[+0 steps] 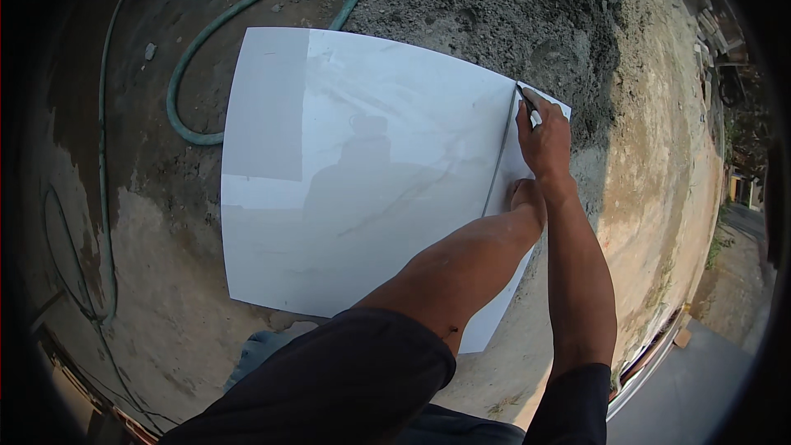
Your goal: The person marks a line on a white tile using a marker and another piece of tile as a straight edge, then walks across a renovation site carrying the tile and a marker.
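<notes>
A large white, faintly veined tile [371, 181] lies on the ground, with a long dark straight line or thin strip [500, 152] running down its right side. My right hand [544, 136] is at the tile's top right, closed on a small dark tool [525, 99] at the upper end of that line. My left hand [525, 202] is on the tile beside the line, lower down, partly behind my right wrist; its fingers are mostly hidden.
Rough grey mortar or gravel [494, 8] lies behind the tile. A green hose [177, 91] loops at the left, with thinner lines [103, 222] beyond it. At the right are sunlit pale concrete [659, 156] and several long pieces of material [647, 363].
</notes>
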